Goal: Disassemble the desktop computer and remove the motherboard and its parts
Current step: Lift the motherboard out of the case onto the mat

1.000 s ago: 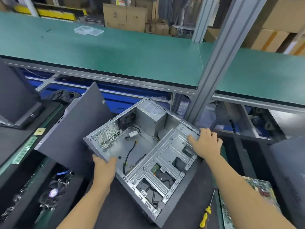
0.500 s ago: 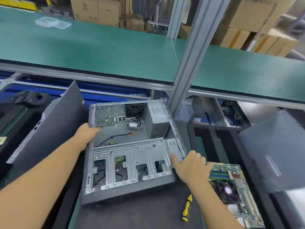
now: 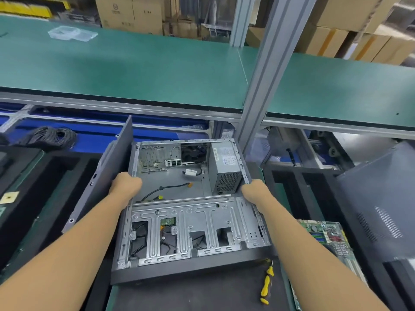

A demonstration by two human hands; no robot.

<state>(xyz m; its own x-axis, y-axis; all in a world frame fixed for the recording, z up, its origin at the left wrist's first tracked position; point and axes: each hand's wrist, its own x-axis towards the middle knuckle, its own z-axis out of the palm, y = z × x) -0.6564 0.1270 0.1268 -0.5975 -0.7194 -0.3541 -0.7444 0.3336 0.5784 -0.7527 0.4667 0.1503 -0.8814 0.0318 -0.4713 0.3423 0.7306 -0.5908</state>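
The right hand point(image 3: 254, 191) has shifted up the case point(image 3: 190, 223) (now squared, centre frame); it and the left hand point(image 3: 125, 185) clasp opposite side edges.

Green-topped bench point(image 3: 134, 70), aluminium upright point(image 3: 269, 70), cardboard boxes point(image 3: 130, 12) behind (stacked)

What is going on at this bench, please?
A person holds the open computer case, left grip on its left wall, right grip on its right wall. The motherboard already lies out, to the right; a yellow screwdriver lies in front. The power supply and some cables are still inside.
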